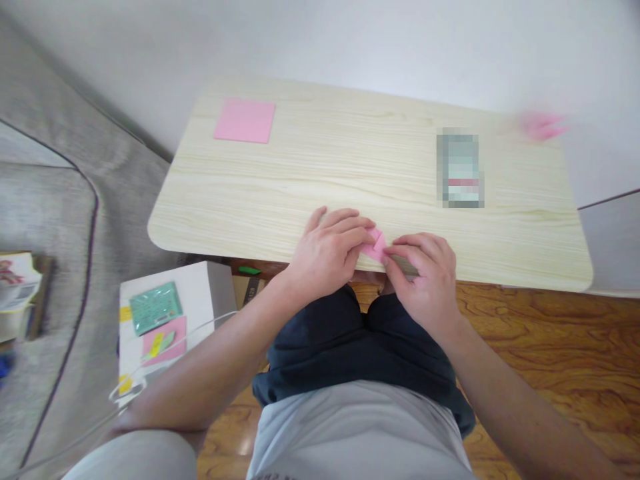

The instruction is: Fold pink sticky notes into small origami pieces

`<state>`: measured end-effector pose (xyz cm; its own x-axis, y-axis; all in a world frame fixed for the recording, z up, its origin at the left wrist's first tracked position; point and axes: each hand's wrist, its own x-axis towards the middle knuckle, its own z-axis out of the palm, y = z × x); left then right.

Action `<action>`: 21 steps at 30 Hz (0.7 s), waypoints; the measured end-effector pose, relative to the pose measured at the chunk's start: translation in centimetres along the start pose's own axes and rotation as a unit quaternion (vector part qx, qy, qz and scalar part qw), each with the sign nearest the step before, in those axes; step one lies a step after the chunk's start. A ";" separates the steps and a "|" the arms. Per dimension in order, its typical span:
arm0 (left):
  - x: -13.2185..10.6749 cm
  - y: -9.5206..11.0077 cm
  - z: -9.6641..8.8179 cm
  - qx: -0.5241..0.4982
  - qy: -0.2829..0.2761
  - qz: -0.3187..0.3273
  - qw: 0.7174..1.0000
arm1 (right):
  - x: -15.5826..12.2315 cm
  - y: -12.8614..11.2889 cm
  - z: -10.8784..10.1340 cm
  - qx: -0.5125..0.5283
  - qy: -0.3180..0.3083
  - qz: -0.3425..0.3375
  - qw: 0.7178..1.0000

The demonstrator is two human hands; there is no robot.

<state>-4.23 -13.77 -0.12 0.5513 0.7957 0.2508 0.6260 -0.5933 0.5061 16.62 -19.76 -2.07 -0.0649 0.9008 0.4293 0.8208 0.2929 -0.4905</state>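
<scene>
A small piece of folded pink paper point(375, 245) lies at the front edge of the pale wooden table point(320, 160), between my two hands. My left hand point(333, 250) is bent over its left side, with fingertips pressed on the paper. From the right, my right hand point(425, 270) pinches the paper's corner between thumb and forefinger. Part of the paper is hidden under the left fingers. At the table's back left sits a flat stack of square pink paper point(245, 121).
A pixelated, phone-like rectangle point(461, 168) lies right of centre on the table. Blurred pink folded paper point(544, 125) is at the back right corner. Left and below, a white box point(220, 293) carries a green packet point(156, 308), pink paper point(177, 333) and a white cable point(213, 321).
</scene>
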 end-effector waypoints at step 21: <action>-5.5 -0.7 -0.2 0.052 0.056 0.034 0.996 | -3.0 2.0 -0.4 -0.021 0.000 -0.120 0.993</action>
<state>-7.84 -17.68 -1.68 0.5327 0.7582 0.3759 0.6463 -0.6512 0.3978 18.64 -22.03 -4.05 -0.2613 0.8068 0.5299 0.8048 0.4852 -0.3419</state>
